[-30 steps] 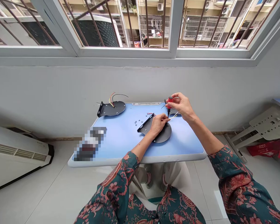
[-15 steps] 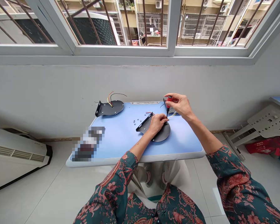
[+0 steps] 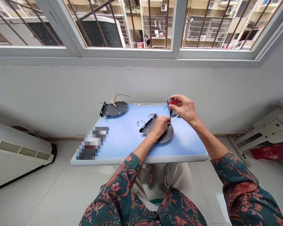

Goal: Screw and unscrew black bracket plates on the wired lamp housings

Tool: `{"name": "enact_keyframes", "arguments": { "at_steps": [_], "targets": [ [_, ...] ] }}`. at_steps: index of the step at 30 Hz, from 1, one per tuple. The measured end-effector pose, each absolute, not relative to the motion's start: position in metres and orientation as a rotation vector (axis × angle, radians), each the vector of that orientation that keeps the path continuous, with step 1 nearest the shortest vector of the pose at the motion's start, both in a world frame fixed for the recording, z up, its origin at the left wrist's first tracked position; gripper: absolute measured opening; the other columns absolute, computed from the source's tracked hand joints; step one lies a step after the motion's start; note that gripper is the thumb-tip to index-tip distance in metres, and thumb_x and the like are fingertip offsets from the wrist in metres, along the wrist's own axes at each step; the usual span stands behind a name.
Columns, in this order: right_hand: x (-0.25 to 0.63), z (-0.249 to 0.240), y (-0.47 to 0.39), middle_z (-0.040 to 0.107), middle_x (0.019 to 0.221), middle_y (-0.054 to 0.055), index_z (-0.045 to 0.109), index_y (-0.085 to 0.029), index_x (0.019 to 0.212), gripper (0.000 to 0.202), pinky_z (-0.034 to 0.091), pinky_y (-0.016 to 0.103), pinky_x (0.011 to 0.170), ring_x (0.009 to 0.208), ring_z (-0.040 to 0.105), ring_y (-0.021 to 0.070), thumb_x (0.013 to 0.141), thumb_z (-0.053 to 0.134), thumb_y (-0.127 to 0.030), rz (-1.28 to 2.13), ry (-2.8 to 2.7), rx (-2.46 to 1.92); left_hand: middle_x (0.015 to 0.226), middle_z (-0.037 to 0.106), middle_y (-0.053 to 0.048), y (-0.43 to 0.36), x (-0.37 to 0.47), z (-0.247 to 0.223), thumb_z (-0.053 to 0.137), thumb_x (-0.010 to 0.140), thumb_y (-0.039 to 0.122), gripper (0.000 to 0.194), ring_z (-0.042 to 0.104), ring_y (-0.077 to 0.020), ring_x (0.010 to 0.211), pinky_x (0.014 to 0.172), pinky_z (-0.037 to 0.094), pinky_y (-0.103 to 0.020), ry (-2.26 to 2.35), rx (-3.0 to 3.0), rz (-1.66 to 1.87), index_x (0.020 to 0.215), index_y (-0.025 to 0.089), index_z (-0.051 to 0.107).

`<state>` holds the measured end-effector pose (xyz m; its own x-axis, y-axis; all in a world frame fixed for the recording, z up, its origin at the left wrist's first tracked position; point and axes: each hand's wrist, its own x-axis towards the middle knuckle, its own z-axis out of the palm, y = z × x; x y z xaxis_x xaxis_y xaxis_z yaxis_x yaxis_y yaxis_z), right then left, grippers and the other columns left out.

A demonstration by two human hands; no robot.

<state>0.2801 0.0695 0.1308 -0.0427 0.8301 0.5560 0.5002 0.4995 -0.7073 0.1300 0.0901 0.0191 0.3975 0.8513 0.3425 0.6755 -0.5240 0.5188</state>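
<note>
My right hand (image 3: 185, 109) is closed round the red handle of a screwdriver (image 3: 171, 104), held upright with its dark shaft pointing down at the far edge of a round black plate (image 3: 166, 137). My left hand (image 3: 160, 126) lies over this plate, its fingers pressed together near the screwdriver's tip; whether they pinch something small is hidden. The plate has a slotted flange (image 3: 148, 123) on its left side. Several small screws (image 3: 141, 122) lie left of the flange.
A blue table (image 3: 122, 138) stands below the window wall. On its far left is another black plate (image 3: 116, 109) with upright wires. A third plate (image 3: 175, 113) is partly behind my right hand. Pixelated items (image 3: 91, 144) lie at the left.
The whole view has shifted slightly, moving the table a little to the right in the picture. Both hands keep nearly the same place on the plate and the screwdriver.
</note>
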Motion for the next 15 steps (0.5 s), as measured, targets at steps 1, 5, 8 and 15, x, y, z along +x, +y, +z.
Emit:
{"name": "enact_keyframes", "arguments": {
  "at_steps": [1,5,8,15],
  "targets": [
    [0.2797,0.1311,0.0693,0.076,0.092,0.0,0.075,-0.026,0.1,0.025,0.061,0.038,0.087,0.086,0.074,0.021,0.075,0.073,-0.022,0.398,-1.694,-1.135,0.092,0.077,-0.006,0.0896,0.1307,0.0198,0.063,0.091,0.011,0.015,0.067,-0.0234,0.097,0.093,0.053,-0.035,1.344,2.367,0.841,0.084,0.019,0.074],
    [0.2833,0.1281,0.0727,0.076,0.087,-0.001,0.073,-0.025,0.11,0.035,0.06,0.039,0.091,0.081,0.075,0.0196,0.077,0.064,-0.019,0.507,-1.693,-1.058,0.091,0.077,-0.007,0.0876,0.1333,0.0228,0.069,0.093,0.016,0.008,0.068,-0.0225,0.094,0.092,0.053,-0.034,1.376,2.404,0.814,0.087,0.018,0.074],
    [0.2862,0.126,0.0738,0.076,0.092,0.001,0.073,-0.024,0.112,0.034,0.059,0.041,0.095,0.091,0.075,0.0211,0.08,0.062,-0.024,0.519,-1.669,-1.058,0.094,0.077,-0.008,0.0865,0.1348,0.025,0.071,0.094,0.02,0.006,0.068,-0.0228,0.095,0.092,0.053,-0.034,1.385,2.457,0.769,0.091,0.017,0.075],
    [0.2783,0.1273,0.0691,0.076,0.095,0.003,0.073,-0.026,0.107,0.032,0.062,0.04,0.083,0.081,0.073,0.0226,0.077,0.074,-0.035,0.3,-1.732,-1.139,0.097,0.077,-0.011,0.0851,0.1361,0.0273,0.07,0.096,0.024,0.011,0.067,-0.0254,0.1,0.092,0.052,-0.035,1.415,2.502,0.708,0.097,0.014,0.075]
  ]
}}
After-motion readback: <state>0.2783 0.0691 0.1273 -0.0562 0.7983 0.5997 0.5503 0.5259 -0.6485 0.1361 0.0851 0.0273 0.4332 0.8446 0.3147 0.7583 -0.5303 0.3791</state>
